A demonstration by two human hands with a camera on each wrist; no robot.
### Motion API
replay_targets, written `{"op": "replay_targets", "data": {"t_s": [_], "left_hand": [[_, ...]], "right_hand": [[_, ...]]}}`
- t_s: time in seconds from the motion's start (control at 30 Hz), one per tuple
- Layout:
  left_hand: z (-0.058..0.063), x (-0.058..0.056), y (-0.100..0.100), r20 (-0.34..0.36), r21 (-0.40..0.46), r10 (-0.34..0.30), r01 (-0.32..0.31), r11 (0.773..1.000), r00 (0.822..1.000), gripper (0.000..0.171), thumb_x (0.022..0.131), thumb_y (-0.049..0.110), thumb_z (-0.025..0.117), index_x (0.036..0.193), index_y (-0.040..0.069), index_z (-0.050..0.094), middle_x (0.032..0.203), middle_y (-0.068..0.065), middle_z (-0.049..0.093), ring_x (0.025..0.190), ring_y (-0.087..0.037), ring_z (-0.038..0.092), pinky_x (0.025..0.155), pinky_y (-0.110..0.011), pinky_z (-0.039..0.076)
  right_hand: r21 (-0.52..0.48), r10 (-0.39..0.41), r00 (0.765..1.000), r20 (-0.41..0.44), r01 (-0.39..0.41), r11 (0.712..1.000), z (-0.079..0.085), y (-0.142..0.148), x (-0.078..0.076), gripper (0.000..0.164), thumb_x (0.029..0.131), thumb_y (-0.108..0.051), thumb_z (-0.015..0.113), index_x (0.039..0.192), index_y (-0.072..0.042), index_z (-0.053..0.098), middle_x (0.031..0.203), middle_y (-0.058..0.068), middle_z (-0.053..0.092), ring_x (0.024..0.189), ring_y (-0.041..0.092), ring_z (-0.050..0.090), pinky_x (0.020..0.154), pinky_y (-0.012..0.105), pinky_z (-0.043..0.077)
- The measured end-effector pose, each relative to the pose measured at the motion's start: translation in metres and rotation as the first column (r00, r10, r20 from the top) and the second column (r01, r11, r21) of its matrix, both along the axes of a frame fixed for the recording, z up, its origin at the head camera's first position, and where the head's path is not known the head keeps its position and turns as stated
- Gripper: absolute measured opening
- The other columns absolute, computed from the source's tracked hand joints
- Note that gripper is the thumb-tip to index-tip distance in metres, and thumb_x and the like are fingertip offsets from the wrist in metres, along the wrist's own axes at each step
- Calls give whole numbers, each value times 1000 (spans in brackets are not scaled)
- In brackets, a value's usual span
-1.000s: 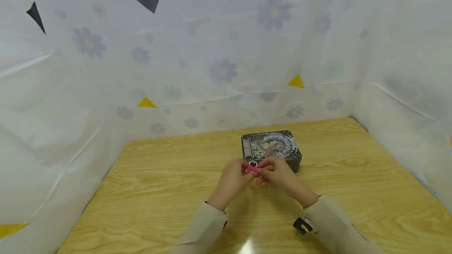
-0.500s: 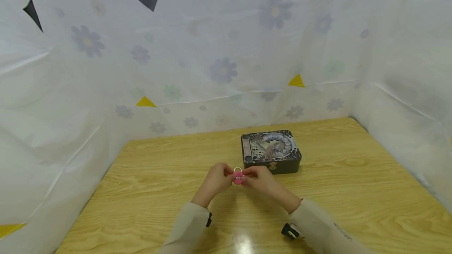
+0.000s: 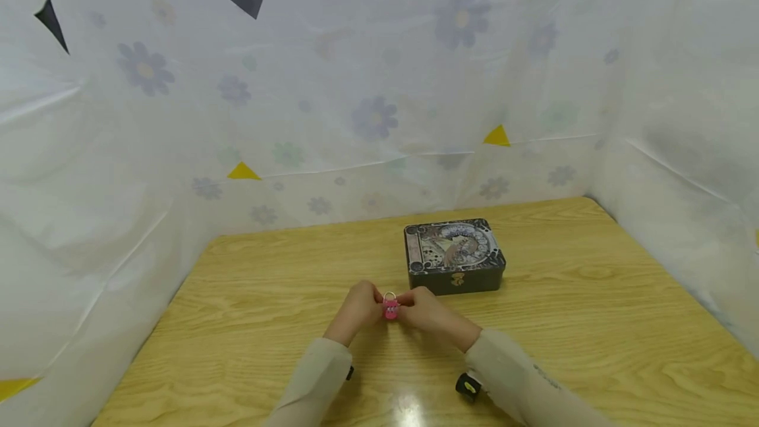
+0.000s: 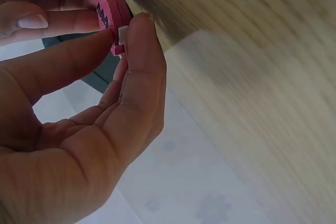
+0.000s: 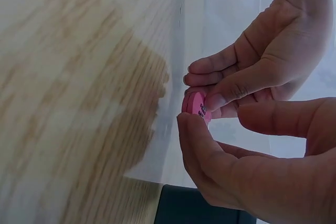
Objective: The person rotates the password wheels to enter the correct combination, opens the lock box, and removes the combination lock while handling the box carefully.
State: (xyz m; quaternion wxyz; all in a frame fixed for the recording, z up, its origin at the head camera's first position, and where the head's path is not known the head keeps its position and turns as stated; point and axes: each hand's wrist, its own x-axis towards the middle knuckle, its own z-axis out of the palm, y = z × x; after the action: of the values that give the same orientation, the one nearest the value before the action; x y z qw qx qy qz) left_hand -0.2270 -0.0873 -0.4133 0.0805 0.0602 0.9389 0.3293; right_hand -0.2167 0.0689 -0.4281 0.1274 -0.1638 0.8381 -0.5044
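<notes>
A small pink combination padlock (image 3: 391,310) with a silver shackle pointing up is between the two hands in the head view, above the table and in front of a dark decorated box (image 3: 435,281). My left hand (image 3: 357,312) pinches the padlock between thumb and index finger; the left wrist view shows its thumb on the number-dial face. From the other side my right hand (image 5: 252,166) touches the padlock's edge with fairly straight fingers. Its thumb stands apart from the padlock in the right wrist view. The box's lid is down, with a gold clasp (image 3: 457,279) on its front.
Around the hands lies the wood-grain table (image 3: 267,295). White flower-patterned sheeting (image 3: 332,97) rises behind it and at both sides. A black wrist device (image 3: 468,387) sits at the right sleeve.
Both hands and the padlock have moved left and nearer to me, away from the box front. The box's clasp has come into view. The box has stayed in place.
</notes>
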Motion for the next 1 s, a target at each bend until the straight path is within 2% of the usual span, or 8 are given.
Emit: {"op": "replay_targets", "data": {"t_s": [0.27, 0.53, 0.67, 0.8, 1.0], "left_hand": [[-4, -3, -1, 11, -37, 3, -3, 999, 1000, 20, 80, -6, 63, 65, 4, 52, 65, -5, 49, 59, -15, 46, 50, -24, 37], [-7, -7, -1, -13, -58, -6, 5, 998, 1000, 24, 80, -4, 63, 63, 6, 50, 61, -2, 46, 56, -14, 43, 48, -22, 33], [-8, -7, 0, -19, -64, -9, 8, 998, 1000, 31, 78, -5, 63, 56, 9, 45, 54, 2, 39, 49, -11, 36, 44, -21, 28], [-5, -5, 2, -30, -66, -14, 12, 998, 999, 37, 78, -5, 63, 53, 11, 41, 51, 3, 35, 46, -9, 32, 42, -21, 25], [-4, -2, 6, -63, -93, -33, 27, 995, 997, 37, 76, -5, 65, 52, 10, 42, 51, 2, 38, 47, -11, 35, 43, -21, 28]], "right_hand": [[-1, -26, 997, 69, 26, 1000, -2, -6, -2, 25, 84, -1, 58, 104, 10, 68, 92, 12, 66, 78, 13, 52, 69, 25, 45], [-28, -38, 997, 68, 40, 999, -7, -9, -3, 20, 85, 2, 56, 99, 12, 67, 79, 7, 63, 68, 11, 52, 60, 22, 43], [-38, -22, 996, 85, 26, 999, -9, -10, -4, 18, 88, 2, 55, 98, 12, 66, 70, 3, 58, 61, 10, 49, 56, 20, 40], [-29, -12, 997, 73, 14, 999, -9, -11, -4, 16, 90, 0, 55, 95, 11, 66, 65, 1, 54, 57, 9, 46, 53, 20, 37], [8, 19, 999, 32, -19, 1000, -8, -9, -3, 16, 92, 0, 54, 96, 10, 65, 63, 0, 49, 51, 7, 41, 49, 20, 34]]}}
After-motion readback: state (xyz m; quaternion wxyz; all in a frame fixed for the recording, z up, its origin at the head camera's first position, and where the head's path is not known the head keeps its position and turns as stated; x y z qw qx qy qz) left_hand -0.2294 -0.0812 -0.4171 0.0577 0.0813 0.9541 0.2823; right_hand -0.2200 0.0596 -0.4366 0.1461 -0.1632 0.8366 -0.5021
